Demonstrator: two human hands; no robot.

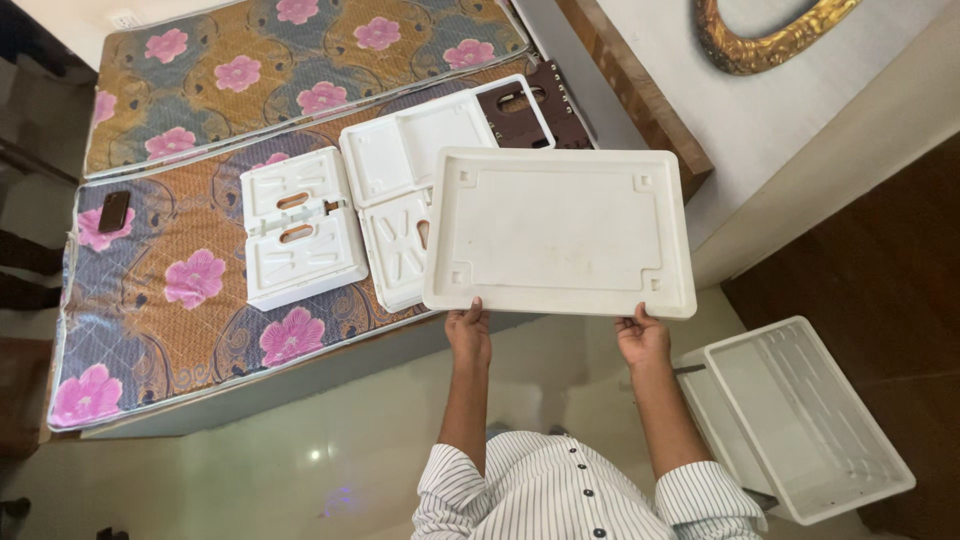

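The mattress with pink flowers is the largest thing and fills the left part of the view; a second one with the same pattern lies behind it. To the right of them is a pale counter, and a gold ring-shaped frame rests on its top. On the floor at the lower right stands a white bin, open and tilted a little.

The white panel is held flat in the air, over the front edge of the mattress and the pale floor. It is rectangular with a raised rim and small notches near its corners. The left hand grips the near edge close to the left corner, with the thumb on top and the fingers hidden below. The right hand grips the same edge nearer to the right side in the same way. Both hands are closed on the panel.

On the mattress, just behind the panel, lie two white hinged pieces: a bigger one, partly covered by the panel, and a smaller one left of it. A brown piece lies behind them. A dark phone lies near the left edge of the mattress.
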